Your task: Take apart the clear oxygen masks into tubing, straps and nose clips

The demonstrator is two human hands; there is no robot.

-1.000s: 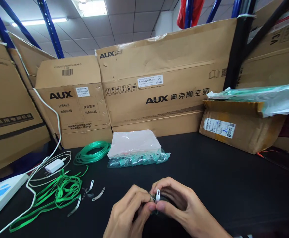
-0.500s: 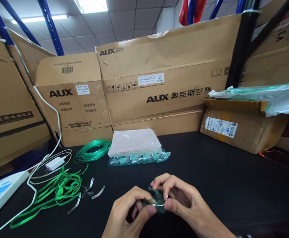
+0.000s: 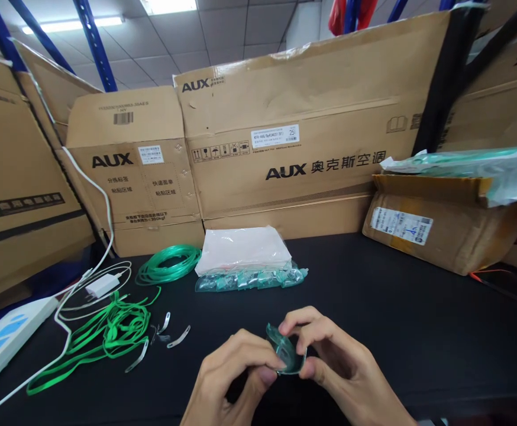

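Left hand [image 3: 236,376] pinches translucent green piece [image 3: 286,354] at its near left edge, thumb against fingers; right hand [image 3: 338,358] grips its right side, fingers curled; piece sits between both, over black tabletop [image 3: 374,307]; loose metal strips [image 3: 179,337] and tangled green straps [image 3: 125,325] lie off to the left

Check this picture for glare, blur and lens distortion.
Head view: ceiling light blown out to white; head view: bright glints on the green plastic packs; head view: left hand and right hand fairly sharp, the green piece between them low in contrast; head view: left carton leaning, perhaps from lens distortion.
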